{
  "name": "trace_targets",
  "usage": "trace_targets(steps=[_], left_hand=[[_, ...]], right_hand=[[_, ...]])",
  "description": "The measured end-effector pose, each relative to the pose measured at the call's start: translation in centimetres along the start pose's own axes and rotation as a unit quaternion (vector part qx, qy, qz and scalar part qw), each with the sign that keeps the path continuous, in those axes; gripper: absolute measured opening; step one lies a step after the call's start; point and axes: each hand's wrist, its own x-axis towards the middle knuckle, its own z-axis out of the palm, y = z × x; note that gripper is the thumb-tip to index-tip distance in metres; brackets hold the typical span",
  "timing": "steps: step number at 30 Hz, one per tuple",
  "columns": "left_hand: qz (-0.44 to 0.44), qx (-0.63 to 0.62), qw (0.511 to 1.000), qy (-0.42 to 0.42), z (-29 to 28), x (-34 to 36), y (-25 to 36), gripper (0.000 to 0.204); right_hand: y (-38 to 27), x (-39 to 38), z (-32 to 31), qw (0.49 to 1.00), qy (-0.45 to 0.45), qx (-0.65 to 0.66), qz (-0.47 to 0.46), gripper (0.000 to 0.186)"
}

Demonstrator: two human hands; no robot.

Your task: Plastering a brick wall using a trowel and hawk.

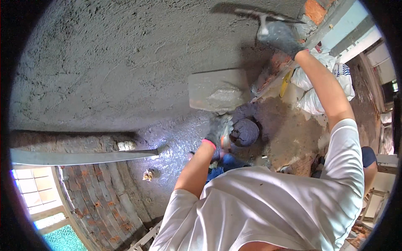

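My right hand point(279, 38), in a dark glove, grips the white handle of a long steel trowel point(234, 11) at the grey plastered wall point(104, 62), near its exposed brick edge at upper right. My gloved left hand point(218, 130), with a pink cuff, is closed below a flat rectangular hawk point(201, 88), its grip mostly hidden. A patch of wet grey mortar point(226, 96) lies on the board. Just right of that hand, on the floor, is a round bucket point(245, 131) with dark grey contents.
A long metal straightedge point(83, 156) crosses the left, near bare brickwork point(104, 196) and a window point(37, 188). White sacks point(312, 100) and a yellow object point(286, 83) lie at right. Part of another person point(368, 171) shows behind my right sleeve.
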Motion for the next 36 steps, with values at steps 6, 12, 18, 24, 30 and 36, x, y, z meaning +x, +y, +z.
trace_targets(steps=[6, 12, 18, 24, 30, 36], left_hand=[[0.064, 0.114, 0.989, 0.075, 6.8, -1.5, 3.2, 0.006], [0.281, 0.459, 0.831, 0.139, 6.8, -3.9, 6.3, 0.015], [0.240, 0.620, 0.747, 0.001, 5.9, -7.6, 7.5, 0.020], [0.583, 0.702, 0.398, -0.093, 0.3, -5.9, 2.7, 0.007], [0.201, 0.515, 0.831, -0.058, 7.3, -6.2, 5.7, 0.020], [0.429, 0.574, 0.697, -0.017, 7.5, -2.8, 3.9, 0.020]], right_hand=[[-8.5, -7.3, -0.4, 0.983, 0.169, -0.026, -0.068, 0.039], [-16.3, -13.7, 2.2, 0.979, 0.160, 0.047, -0.118, 0.044], [-17.9, -16.1, -0.3, 0.981, 0.162, 0.041, -0.100, 0.045], [-22.2, -13.6, 1.7, 0.968, 0.146, 0.202, -0.021, 0.026], [-17.1, -15.8, -10.6, 0.613, 0.252, 0.737, -0.134, 0.031], [-27.4, -20.2, -1.6, 0.072, 0.290, 0.951, 0.079, 0.032]])
